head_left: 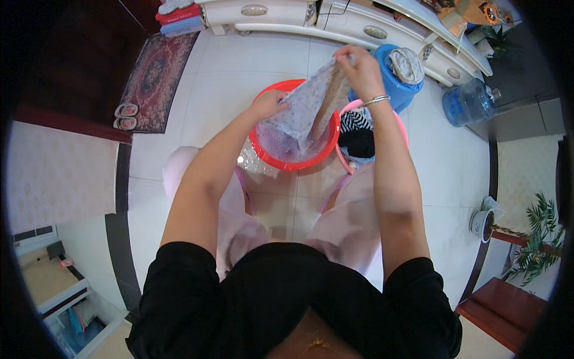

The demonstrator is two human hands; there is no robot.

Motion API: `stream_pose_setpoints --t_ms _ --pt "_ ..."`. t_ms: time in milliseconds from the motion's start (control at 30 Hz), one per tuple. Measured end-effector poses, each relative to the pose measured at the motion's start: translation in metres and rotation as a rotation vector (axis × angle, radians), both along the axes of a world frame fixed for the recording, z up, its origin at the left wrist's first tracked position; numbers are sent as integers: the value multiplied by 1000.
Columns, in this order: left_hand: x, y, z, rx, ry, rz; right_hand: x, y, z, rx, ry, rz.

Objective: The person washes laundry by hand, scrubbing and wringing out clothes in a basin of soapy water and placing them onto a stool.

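A wet, light patterned cloth (pixel 309 101) is stretched between my two hands above a red plastic basin (pixel 293 165). My left hand (pixel 269 105) grips its left edge, low over the basin's rim. Higher up and to the right, my right hand (pixel 358 67) pinches the cloth's upper corner; a metal bangle circles that wrist. A brownish part of the cloth hangs down the right side. Its lower end dips into sudsy water (pixel 280 146) in the basin.
A pink basin (pixel 402 128) with black and striped clothes (pixel 356 139) stands right of the red one. Behind it is a blue bucket (pixel 399 96) topped by a folded cloth (pixel 406 66). Clear plastic (pixel 260 162) lies by the red basin. A water jug (pixel 466 104) lies farther right.
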State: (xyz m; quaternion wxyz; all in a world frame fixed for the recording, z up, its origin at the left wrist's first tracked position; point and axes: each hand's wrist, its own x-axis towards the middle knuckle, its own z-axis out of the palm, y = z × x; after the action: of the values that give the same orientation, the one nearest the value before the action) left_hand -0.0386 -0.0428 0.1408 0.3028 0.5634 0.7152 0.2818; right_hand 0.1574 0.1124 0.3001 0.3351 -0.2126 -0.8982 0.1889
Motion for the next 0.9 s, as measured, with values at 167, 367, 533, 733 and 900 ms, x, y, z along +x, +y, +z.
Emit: stream_pose_setpoints --t_ms 167,367,533,733,900 --pt "-36 -12 -21 57 -230 100 1 7 -1 -167 12 -54" --pt "-24 -7 20 202 -394 280 20 39 -27 -278 34 22" --pt "-26 -7 69 289 -375 355 33 33 -23 -72 -425 168" --pt "7 7 134 293 -598 611 8 14 -19 -788 42 0" --pt "22 25 139 613 15 200 -30 -11 -19 -1428 609 237"
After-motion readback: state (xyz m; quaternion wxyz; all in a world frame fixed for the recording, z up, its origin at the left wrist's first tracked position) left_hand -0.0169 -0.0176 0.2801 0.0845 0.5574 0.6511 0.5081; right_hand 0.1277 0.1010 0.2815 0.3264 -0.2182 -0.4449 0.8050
